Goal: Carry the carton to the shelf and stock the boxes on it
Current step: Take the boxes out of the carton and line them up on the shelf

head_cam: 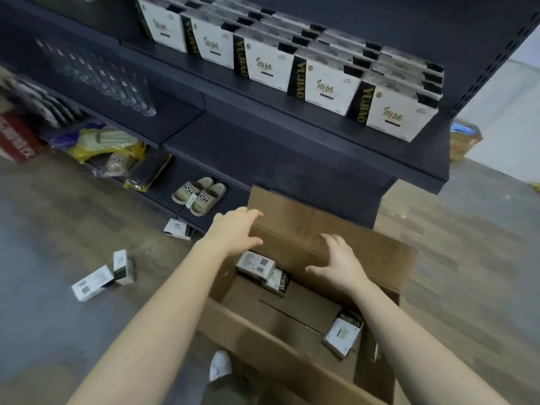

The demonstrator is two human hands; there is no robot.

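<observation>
Brown cardboard carton [263, 343]: on wood-pattern floor [467, 258], just before foot of dark shelf unit [292, 121]; top flaps open, far flap upright. Contents, three white-and-black boxes: overlapping pair [256, 263] in far left corner, leaning box [344, 331] tilted against right wall. Left hand [236, 232]: extended over carton's far left rim, fingers straight and slightly spread, holding nothing; fingertips at edge of far flap, contact not determinable. Right hand [340, 264]: over carton interior near far wall, fingers splayed wide, thumb out, holding nothing. Upper shelf stock: shelved boxes [330, 86] of matching make, marked YUJIAO, upright, side by side, several rows deep. Loose boxes [93, 283] of same kind on floor left of carton: two touching one another, a third against shelf base. Lowest shelf: pair of beige slippers [201, 194]; bagged goods [102, 141] further left. Middle shelf, left part: clear glasses [117, 80], blurred. Bottom of view: one white shoe [220, 365] beside carton's near wall.
</observation>
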